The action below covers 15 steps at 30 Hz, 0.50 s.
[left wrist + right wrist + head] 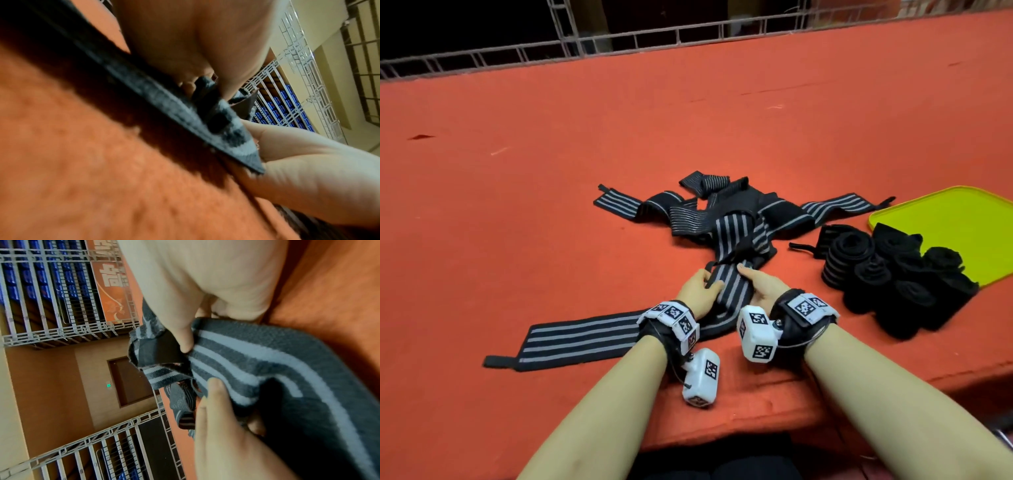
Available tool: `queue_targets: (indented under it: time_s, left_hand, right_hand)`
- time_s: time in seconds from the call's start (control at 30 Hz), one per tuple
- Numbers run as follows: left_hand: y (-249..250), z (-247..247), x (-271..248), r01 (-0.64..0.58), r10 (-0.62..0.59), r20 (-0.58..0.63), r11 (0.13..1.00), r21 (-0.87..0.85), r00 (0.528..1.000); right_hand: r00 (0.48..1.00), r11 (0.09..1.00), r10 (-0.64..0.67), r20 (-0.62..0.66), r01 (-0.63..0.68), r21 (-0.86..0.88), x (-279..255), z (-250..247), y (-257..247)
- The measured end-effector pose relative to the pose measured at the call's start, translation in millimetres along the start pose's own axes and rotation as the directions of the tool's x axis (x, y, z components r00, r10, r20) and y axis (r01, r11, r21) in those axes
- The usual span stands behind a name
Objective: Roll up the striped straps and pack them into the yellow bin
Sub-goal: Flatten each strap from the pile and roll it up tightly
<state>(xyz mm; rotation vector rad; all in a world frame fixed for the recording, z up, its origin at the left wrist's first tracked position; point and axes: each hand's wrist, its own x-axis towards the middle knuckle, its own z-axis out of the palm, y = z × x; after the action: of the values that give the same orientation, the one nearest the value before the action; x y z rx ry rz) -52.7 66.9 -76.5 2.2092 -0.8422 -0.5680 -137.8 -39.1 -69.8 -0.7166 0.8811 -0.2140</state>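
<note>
Rolled: a cluster of dark rolls [893,277] sits at the yellow bin [945,219], right bench edge.
Loose: a heap of straps [722,212] mid-bench.
Hands: left hand [700,291] and right hand [760,284] pinch one striped strap [726,284], unrolled.

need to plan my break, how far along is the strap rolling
Done: a cluster of rolled straps sits at the yellow bin, partly on its near corner. In hand: left hand and right hand grip one striped strap. Left: the tangled pile of unrolled straps behind.
</note>
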Motion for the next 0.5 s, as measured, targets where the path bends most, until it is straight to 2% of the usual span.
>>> queue_targets:
  time_s: [0.1,0.27,0.37,0.5]
  left_hand:
    - [-4,-2,2,-0.023,0.026,0.052,0.998,-0.065,0.998]
    - [-10,-5,1,-0.026,0.046,0.097,0.979,-0.200,0.994]
    - [-14,-6,1,0.004,0.033,0.138,0.966,-0.259,0.990]
    - [-15,-8,2,0.051,0.004,0.192,0.958,-0.282,0.981]
  right_hand:
    - [1.000,1.000,0.011,-0.027,-0.012,-0.017,10,1,-10]
    - [0.978,0.996,-0.058,-0.198,0.043,-0.079,24,1,-25]
    - [0.953,0.984,-0.167,-0.254,0.145,-0.102,21,-3,-42]
    - [0.968,0.981,-0.177,-0.176,0.188,0.050,29,-9,-73]
